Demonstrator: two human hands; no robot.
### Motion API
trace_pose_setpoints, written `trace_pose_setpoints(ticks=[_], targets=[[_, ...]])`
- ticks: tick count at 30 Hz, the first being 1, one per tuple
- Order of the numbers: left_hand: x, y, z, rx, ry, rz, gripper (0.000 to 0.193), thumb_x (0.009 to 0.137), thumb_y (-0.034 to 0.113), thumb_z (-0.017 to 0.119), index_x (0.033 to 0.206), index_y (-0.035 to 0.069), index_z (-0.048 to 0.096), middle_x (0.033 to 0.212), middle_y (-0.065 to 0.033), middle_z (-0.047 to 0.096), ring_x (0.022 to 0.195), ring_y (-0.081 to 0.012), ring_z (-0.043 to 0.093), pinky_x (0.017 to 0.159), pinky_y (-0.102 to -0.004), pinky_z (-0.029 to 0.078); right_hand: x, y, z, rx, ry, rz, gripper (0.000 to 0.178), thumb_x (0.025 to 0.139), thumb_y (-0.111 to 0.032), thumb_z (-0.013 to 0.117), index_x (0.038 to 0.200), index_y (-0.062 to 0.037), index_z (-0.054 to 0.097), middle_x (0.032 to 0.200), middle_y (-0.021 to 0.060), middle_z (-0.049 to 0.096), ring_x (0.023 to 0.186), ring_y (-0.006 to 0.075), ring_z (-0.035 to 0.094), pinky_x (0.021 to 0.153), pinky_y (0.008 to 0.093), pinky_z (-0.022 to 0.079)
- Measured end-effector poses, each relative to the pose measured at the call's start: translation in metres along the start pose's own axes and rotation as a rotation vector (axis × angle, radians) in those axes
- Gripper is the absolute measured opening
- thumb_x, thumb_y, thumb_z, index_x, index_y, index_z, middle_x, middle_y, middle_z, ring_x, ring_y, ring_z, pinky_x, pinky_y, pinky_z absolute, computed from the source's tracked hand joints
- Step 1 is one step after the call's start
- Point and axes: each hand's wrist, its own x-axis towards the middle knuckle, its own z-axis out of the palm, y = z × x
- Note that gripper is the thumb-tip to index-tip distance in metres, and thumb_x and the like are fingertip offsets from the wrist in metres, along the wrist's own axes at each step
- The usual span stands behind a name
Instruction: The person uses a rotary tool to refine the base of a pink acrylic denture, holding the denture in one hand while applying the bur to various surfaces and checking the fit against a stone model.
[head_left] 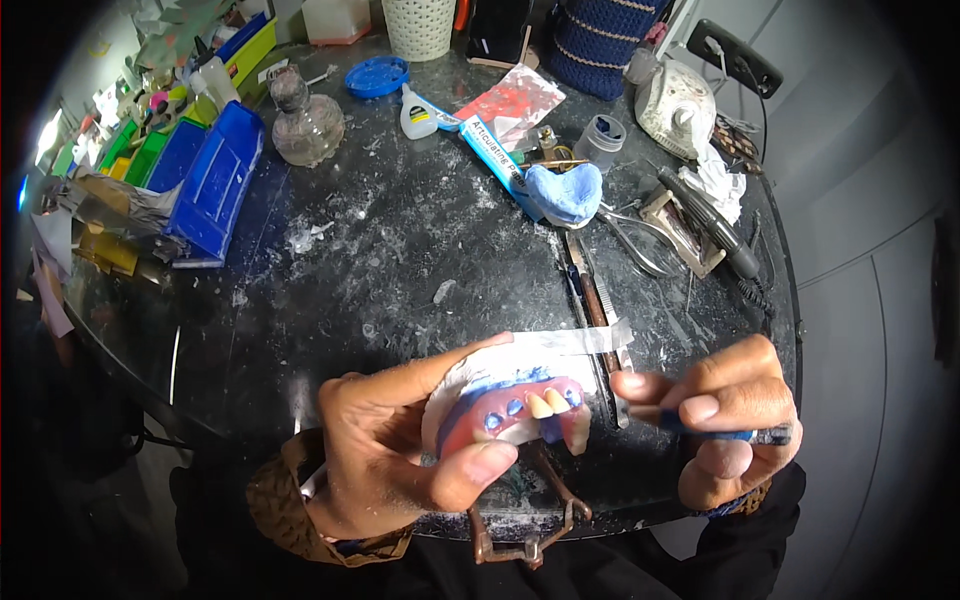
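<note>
My left hand (375, 435) grips a dental model (478, 385) in white plaster, thumb in front and fingers behind. Pink wax (470, 428) covers its front, with a few cream-coloured teeth (546, 402) set in it and several blue spots along the ridge. A rusty metal articulator frame (535, 552) hangs below the model. To the right, my right hand (740, 420) is closed around a slim tool with a blue and dark handle (772, 436). The tool's working tip is not clear. A pale strip (580, 341) juts from the model's top.
Behind the model lie a brown-handled knife (597, 300), a blue dental cast (565, 193), pliers (640, 245) and a handpiece (710, 222). Blue bins (218, 185) and a glass burner (308, 130) stand at left. White scraps dot the black table (370, 270).
</note>
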Motion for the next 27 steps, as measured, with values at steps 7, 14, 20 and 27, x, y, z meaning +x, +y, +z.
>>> trace_pose_setpoints(ticks=[7,14,20,27], targets=[[-0.008,-0.003,-0.008,0.315,-0.056,0.065,0.067,0.083,0.030,0.062,0.124,-0.017,0.037,0.106,-0.0296,0.060,0.099,-0.0310,0.062,0.088,-0.0421,0.050,-0.002,-0.007,0.007,-0.034,-0.042,0.065,0.019,0.083,-0.005,0.064,0.099,0.0054,0.059,0.095,0.0178,0.060,0.095,0.0323,0.065,0.080,0.0342,0.056],[-0.008,-0.015,-0.008,0.280,0.031,0.229,0.061,0.069,0.010,0.076,0.120,-0.012,0.051,0.098,-0.0218,0.066,0.092,-0.0177,0.065,0.082,-0.0265,0.051,-0.004,-0.006,0.006,-0.062,-0.052,0.029,0.018,0.083,-0.002,0.064,0.097,0.0083,0.059,0.093,0.0201,0.060,0.088,0.0311,0.066,0.079,0.0354,0.057],[-0.007,-0.013,-0.007,0.285,0.017,0.195,0.063,0.069,0.009,0.077,0.121,-0.013,0.050,0.100,-0.0226,0.066,0.093,-0.0182,0.064,0.082,-0.0272,0.052,-0.005,-0.001,0.010,-0.067,-0.007,-0.001,0.015,0.080,0.000,0.067,0.092,0.0086,0.063,0.089,0.0191,0.061,0.084,0.0310,0.067,0.074,0.0347,0.059],[-0.011,-0.008,-0.008,0.353,-0.013,0.231,0.063,0.069,0.007,0.077,0.121,-0.013,0.049,0.102,-0.0229,0.065,0.094,-0.0187,0.064,0.083,-0.0273,0.052,-0.002,-0.004,0.011,-0.114,-0.050,-0.005,0.014,0.079,0.001,0.067,0.091,0.0079,0.064,0.090,0.0185,0.061,0.085,0.0313,0.067,0.074,0.0330,0.059]])
